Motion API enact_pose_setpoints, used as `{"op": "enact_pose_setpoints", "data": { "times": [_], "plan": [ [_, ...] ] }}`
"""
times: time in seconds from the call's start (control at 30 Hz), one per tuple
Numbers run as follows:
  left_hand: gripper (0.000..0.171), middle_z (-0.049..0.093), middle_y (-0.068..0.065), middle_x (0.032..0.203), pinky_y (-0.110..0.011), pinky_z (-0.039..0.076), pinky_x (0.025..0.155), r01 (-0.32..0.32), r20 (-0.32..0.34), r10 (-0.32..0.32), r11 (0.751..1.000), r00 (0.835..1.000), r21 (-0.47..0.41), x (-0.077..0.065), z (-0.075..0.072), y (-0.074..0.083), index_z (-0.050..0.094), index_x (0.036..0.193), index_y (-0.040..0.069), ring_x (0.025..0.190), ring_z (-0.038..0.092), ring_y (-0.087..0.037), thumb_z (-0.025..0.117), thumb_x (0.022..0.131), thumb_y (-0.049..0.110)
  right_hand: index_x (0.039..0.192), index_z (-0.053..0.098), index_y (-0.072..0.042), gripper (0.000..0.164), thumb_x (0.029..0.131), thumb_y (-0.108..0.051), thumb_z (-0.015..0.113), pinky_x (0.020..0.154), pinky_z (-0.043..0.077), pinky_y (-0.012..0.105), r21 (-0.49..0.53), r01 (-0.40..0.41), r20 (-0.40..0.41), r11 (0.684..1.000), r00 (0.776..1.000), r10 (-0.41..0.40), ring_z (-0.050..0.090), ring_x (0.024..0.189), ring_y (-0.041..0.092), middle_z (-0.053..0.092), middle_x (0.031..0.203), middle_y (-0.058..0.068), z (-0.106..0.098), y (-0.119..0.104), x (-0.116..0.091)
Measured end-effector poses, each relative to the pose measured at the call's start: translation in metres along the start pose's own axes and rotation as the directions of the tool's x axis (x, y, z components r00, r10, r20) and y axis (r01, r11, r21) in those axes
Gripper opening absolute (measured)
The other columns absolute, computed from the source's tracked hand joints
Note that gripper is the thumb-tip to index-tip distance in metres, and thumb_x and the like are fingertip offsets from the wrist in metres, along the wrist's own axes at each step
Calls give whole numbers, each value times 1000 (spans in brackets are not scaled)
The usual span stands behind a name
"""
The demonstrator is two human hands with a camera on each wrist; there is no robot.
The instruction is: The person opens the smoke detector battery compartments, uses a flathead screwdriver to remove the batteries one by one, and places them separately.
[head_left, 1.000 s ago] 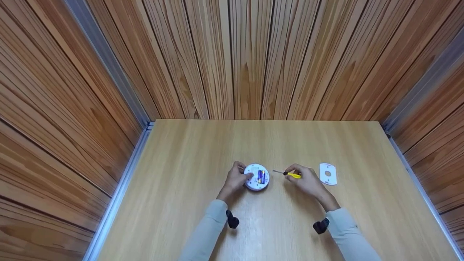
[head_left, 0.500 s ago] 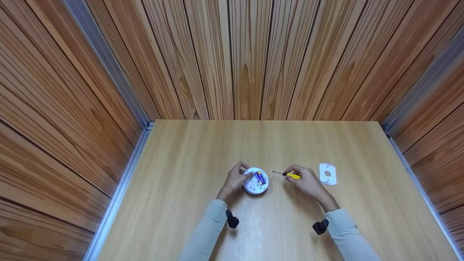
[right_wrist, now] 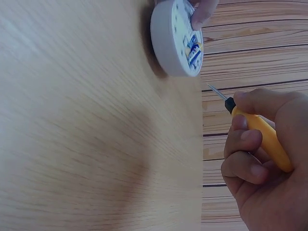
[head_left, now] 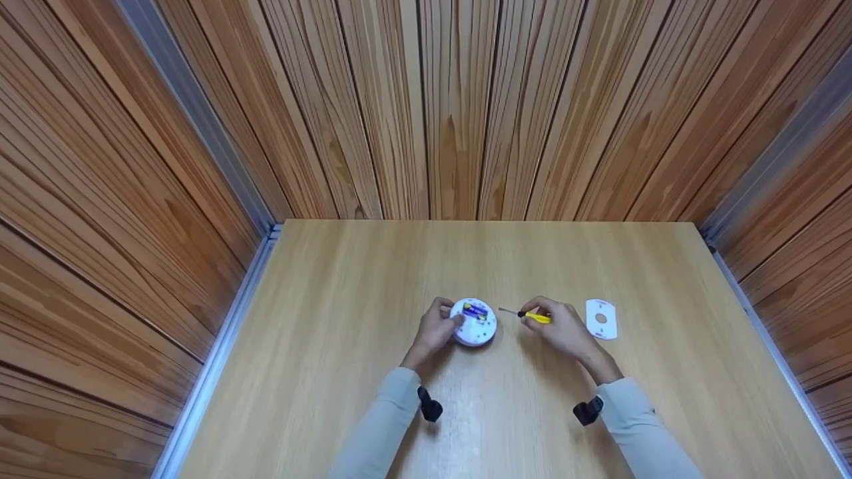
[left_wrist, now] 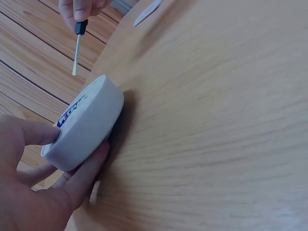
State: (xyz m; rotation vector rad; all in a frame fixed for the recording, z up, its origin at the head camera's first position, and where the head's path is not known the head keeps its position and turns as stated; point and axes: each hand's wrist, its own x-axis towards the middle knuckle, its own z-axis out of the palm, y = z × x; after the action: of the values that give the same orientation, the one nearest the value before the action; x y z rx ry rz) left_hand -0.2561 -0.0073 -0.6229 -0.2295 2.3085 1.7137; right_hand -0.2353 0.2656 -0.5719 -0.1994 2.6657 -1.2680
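A round white device [head_left: 480,330] with blue-wrapped batteries [head_left: 475,311] in its upper face is held by my left hand [head_left: 435,330]. The left wrist view shows the thumb on the top face and the fingers under the thick white side wall [left_wrist: 91,134], tilted just over the table. My right hand [head_left: 560,327] grips a screwdriver [right_wrist: 262,132] by its yellow handle, index finger and thumb near the black collar. The bare metal shaft points left, its tip a short way off the device's right edge.
Right of my right hand, a flat white plate [head_left: 592,319] with a round hole in its middle lies on the wooden table [head_left: 373,266]. Wood-plank walls [head_left: 459,113] stand behind and at both sides. Each wrist wears a small black camera [head_left: 588,411].
My left hand has turned the round device, so the batteries now lie towards its far side. The right hand and screwdriver have shifted slightly away from me; the plate has stayed put.
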Motion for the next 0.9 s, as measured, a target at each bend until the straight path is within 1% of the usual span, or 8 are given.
{"op": "enact_pose_setpoints", "data": {
  "times": [0.07,0.13,0.23,0.37,0.5,0.63,0.77,0.9],
  "plan": [
    [38,64,-13,132,-36,57,96,10,20,-11,1000,1000,4,-1,2,0,58,141,13,112,65,-22,65,105,21,122,73,-17,19,104,-20,71,87,49,36,-5,0,3,1000,1000,0,61,109,28,71,124,10,1,-2,0],
    [40,64,-13,134,-37,58,97,19,31,-19,1000,999,5,-1,3,1,59,143,14,114,65,-22,65,105,20,122,73,-17,19,104,-20,71,88,48,36,-13,4,6,1000,1000,-4,61,110,28,71,126,10,1,-3,-1],
    [37,64,-13,127,-34,60,87,28,32,-28,1000,999,3,-3,4,1,60,139,12,105,67,-21,67,103,18,121,73,-17,18,103,-19,71,85,48,35,-25,7,5,1000,1000,-7,60,108,28,71,125,10,3,-5,-1],
    [33,63,-11,116,-30,61,73,36,30,-36,999,999,-2,-3,6,1,57,130,9,94,67,-20,68,101,16,119,74,-17,17,102,-18,73,80,48,34,-37,10,5,999,1000,-10,60,103,27,72,123,10,5,-8,-1],
    [31,60,-12,113,-33,64,66,44,33,-43,998,999,-37,-3,6,0,53,123,8,88,68,-21,71,100,17,119,74,-17,17,102,-17,72,78,47,33,-39,18,16,999,1000,-17,59,98,25,71,119,10,7,-9,-2],
    [30,58,-12,111,-33,64,63,58,41,-56,997,998,-52,-3,7,-1,51,119,9,86,68,-22,73,100,18,118,74,-17,16,102,-17,72,81,46,34,-46,29,23,999,999,-28,58,99,25,72,118,10,9,-11,-3],
    [30,58,-10,113,-32,62,63,52,55,-49,998,997,-46,-3,7,0,54,125,12,89,66,-22,71,100,18,118,74,-19,16,102,-17,72,86,48,37,-75,40,28,996,999,-38,59,101,24,73,120,8,12,-14,-5],
    [35,59,-8,113,-31,61,64,20,56,-18,999,998,-31,-2,8,0,60,134,16,92,64,-21,69,99,17,119,74,-19,17,102,-17,72,94,51,42,-109,52,30,993,998,-49,61,106,25,74,123,6,15,-16,-7]
  ]
}}
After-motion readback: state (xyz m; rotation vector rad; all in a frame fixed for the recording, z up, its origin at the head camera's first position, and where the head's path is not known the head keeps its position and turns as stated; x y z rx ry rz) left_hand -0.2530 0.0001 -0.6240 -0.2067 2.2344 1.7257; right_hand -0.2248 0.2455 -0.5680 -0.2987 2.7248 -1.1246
